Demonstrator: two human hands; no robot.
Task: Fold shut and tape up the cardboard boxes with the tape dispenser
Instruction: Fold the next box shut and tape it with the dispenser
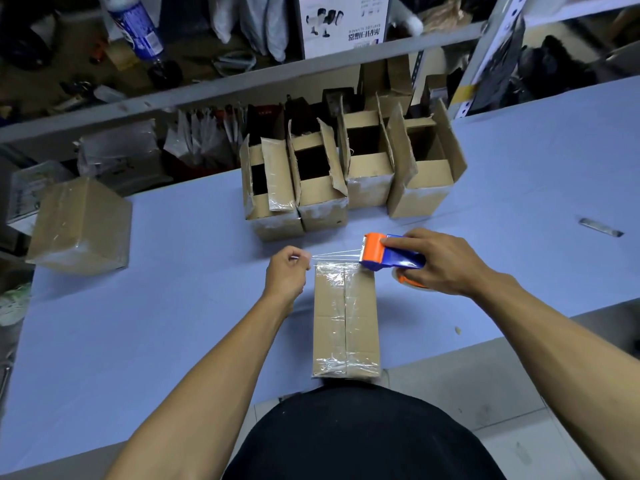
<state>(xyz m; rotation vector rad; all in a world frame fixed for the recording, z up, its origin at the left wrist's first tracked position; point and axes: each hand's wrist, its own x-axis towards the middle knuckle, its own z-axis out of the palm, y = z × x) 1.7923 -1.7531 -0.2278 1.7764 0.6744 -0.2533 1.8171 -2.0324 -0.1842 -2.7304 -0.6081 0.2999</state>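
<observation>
We see a closed box (345,320) lying on the blue table (138,323), right in front of us at the near edge, with its flaps folded shut and shiny tape along the middle seam and across both ends. Our right hand (440,261) is wrapped around the tape dispenser (391,252), which is orange and blue and hangs just over the far right corner of the box. Our left hand (287,271) pinches the loose end of the clear tape (336,255) with its fingers closed tight, and the strip stretches between the two hands above the far end of the box. Farther back stand four open boxes (346,174) in a row, touching side by side, flaps up. Something dark sits inside them, but we cannot tell what. On the left, at the table's edge, rests one more taped box (81,225), tilted, well apart from the others.
</observation>
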